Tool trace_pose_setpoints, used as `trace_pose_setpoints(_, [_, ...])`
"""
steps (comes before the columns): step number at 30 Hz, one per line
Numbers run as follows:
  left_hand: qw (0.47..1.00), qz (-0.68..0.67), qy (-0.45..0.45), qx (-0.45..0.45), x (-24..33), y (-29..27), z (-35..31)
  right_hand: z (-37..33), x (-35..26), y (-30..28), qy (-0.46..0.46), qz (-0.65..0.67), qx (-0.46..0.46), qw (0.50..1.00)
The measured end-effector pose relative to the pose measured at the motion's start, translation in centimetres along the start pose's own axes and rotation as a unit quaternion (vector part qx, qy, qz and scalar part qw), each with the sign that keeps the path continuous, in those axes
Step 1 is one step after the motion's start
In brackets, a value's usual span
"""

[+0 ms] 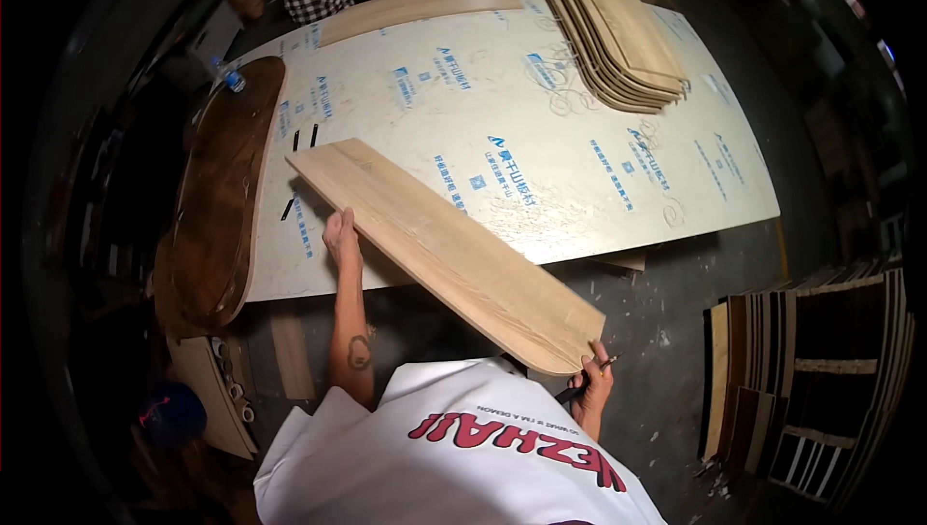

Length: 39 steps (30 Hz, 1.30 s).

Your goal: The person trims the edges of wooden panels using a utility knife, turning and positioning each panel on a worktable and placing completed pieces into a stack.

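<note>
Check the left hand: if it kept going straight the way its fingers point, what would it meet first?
The left hand grips the long edge of the light wooden board, fingers pointing up-picture. Straight on lies the pale printed sheet covering the table, then probably the two short dark sticks; depth is unclear.

— Underfoot? Grey concrete floor (676,332), dusty, flecked with chips.

— And the bench? Large pale worktable (579,168) covered in printed protective film, brightly lit from above (edges falling into dark).

— Left side? Dark brown oval board (222,206). Far right corner, stack of light wood panels (618,32). Lower right, upright rack of boards (821,370).
</note>
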<state>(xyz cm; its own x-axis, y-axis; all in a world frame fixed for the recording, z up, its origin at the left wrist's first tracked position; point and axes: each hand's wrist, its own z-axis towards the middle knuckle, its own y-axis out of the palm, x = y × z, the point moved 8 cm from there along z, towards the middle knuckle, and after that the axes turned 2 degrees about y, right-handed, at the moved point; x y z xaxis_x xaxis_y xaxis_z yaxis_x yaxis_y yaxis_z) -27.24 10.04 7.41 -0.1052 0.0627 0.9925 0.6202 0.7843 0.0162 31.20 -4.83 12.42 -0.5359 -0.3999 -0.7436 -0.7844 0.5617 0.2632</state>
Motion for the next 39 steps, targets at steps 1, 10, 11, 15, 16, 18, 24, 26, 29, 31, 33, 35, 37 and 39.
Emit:
trace_pose_setpoints(1, [0.997,0.046,0.052,-0.021,2.8,1.8,-0.1,-0.1,0.6,-0.9,0.022,0.017,0.008,1.000])
trace_pose_setpoints(10, [0.914,0.191,0.327,-0.143,9.8,16.5,1.2,-9.6,12.5,-4.0,0.102,0.150,0.156,0.971])
trace_pose_setpoints(11, [0.896,0.162,0.371,-0.182,9.5,18.9,0.7,-10.4,12.9,-2.5,0.092,0.120,0.141,0.978])
trace_pose_setpoints(15, [0.826,0.371,0.322,-0.277,5.8,26.9,-1.7,-12.4,16.7,-0.4,0.077,0.034,0.195,0.977])
trace_pose_setpoints(16, [0.803,0.396,0.320,-0.310,3.0,27.4,-1.5,-12.2,18.7,-0.3,0.088,0.024,0.188,0.978])
trace_pose_setpoints(18, [0.735,0.448,0.291,-0.417,-1.7,27.6,-1.5,-11.1,23.0,-0.6,0.113,0.035,0.169,0.978])
trace_pose_setpoints(24, [0.725,0.501,0.352,-0.315,-5.2,12.8,2.0,-11.6,29.6,-2.2,0.102,0.118,0.177,0.972])
trace_pose_setpoints(26, [0.767,0.529,0.231,-0.281,-8.5,5.7,5.2,-12.0,30.2,0.5,0.098,0.113,0.167,0.974])
trace_pose_setpoints(29, [0.695,0.520,0.352,-0.348,-8.0,6.7,1.1,-11.4,30.2,2.8,0.095,0.117,0.120,0.981])
trace_pose_setpoints(31, [0.622,0.522,0.413,-0.412,-7.7,8.0,-2.3,-10.6,29.8,4.9,0.063,0.141,0.077,0.985])
trace_pose_setpoints(33, [0.550,0.473,0.466,-0.506,-8.5,10.2,-5.2,-11.3,28.7,8.1,0.012,0.203,0.103,0.974])
trace_pose_setpoints(35, [0.494,0.433,0.508,-0.558,-8.7,12.2,-8.7,-13.9,30.6,8.3,-0.006,0.243,0.144,0.959])
trace_pose_setpoints(37, [0.456,0.406,0.533,-0.586,-9.3,13.4,-13.3,-17.6,36.1,8.4,-0.005,0.289,0.199,0.936])
trace_pose_setpoints(39, [0.452,0.405,0.557,-0.567,-9.9,14.4,-15.6,-21.8,44.8,9.0,0.032,0.332,0.262,0.906])
